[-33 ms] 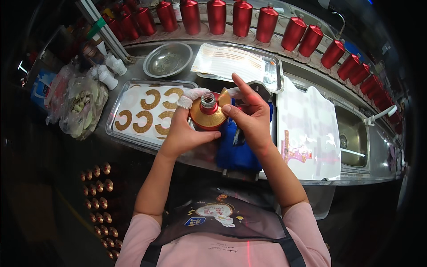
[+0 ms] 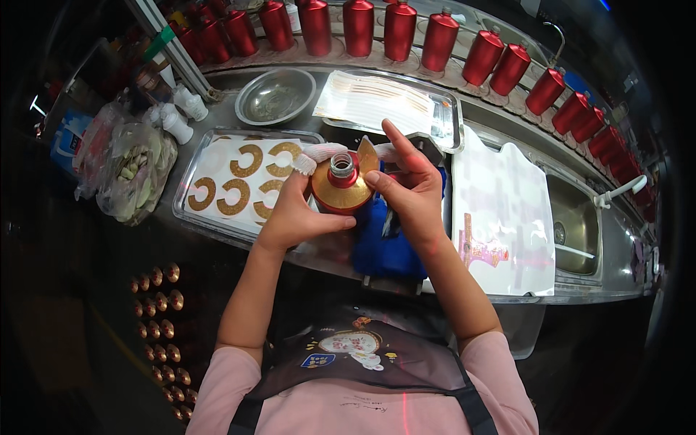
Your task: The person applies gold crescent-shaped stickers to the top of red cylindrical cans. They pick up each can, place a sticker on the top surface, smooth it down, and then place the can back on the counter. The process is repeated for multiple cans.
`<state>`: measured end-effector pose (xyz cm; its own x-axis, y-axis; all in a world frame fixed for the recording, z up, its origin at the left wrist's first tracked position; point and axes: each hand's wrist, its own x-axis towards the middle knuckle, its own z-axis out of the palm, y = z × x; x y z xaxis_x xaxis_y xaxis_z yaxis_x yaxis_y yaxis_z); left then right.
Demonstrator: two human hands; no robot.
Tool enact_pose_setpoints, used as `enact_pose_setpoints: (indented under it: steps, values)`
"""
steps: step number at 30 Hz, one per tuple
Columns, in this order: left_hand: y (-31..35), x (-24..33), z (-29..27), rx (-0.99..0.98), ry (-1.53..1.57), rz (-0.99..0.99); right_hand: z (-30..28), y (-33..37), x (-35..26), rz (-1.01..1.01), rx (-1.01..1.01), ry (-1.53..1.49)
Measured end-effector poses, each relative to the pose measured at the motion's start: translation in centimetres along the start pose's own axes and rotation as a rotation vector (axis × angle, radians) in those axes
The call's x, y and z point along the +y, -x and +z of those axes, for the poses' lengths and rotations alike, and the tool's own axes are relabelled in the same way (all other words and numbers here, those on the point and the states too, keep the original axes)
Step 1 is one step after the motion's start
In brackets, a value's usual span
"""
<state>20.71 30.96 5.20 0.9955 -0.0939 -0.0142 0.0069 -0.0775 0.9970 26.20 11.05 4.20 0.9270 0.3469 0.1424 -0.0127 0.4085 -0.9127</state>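
Observation:
A red bottle with an uncapped threaded glass neck is held in front of me. A gold ring-shaped label lies round its sloping shoulder, one end standing up off the bottle. My left hand is wrapped about the bottle's left side, with knitted white covers on its fingers. Thumb at the label's edge, my right hand is on the bottle's right side, its index finger raised and its other fingertips partly hidden. Beneath the hands sits a blue cloth-covered holder.
Left of my hands, a tray holds gold label sheets. Beyond lie a steel bowl and a second tray of strips. Red bottles line a conveyor. White sheeting and a sink are at right.
The loose end of the gold label stands more upright than before. The row of red bottles has shifted slightly to the right. Both hands keep nearly the same place.

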Motion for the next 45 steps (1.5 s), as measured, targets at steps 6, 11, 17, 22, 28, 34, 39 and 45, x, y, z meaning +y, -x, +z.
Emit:
enact_pose_setpoints:
  steps: [6,11,17,22,28,34,39,45]
  values:
    - [-0.1,0.2,-0.7,-0.069,-0.059,0.128,0.8,0.4,-0.5,0.075,0.051,-0.011]
    - [0.0,0.3,-1.6,-0.091,0.224,0.160,1.4,0.9,-1.0,0.106,0.067,-0.027]
    - [0.3,0.4,-0.3,0.057,0.338,-0.007,2.7,1.4,-0.5,0.000,0.088,0.163]
    - [0.4,0.6,-0.1,0.059,0.289,0.041,2.9,1.3,-0.3,-0.017,0.082,0.166]
    - [0.9,0.7,1.6,0.170,0.176,0.100,2.8,1.4,-0.5,0.006,0.070,0.168]
    - [1.1,1.2,2.4,0.222,0.195,0.072,2.7,1.4,-0.5,0.019,0.063,0.092]
    - [0.7,1.0,2.9,0.278,0.195,0.073,3.1,1.5,-0.5,0.019,0.072,0.042]
    - [-0.7,0.6,0.1,0.070,0.337,-0.004,2.7,2.4,-1.2,-0.010,0.091,0.241]
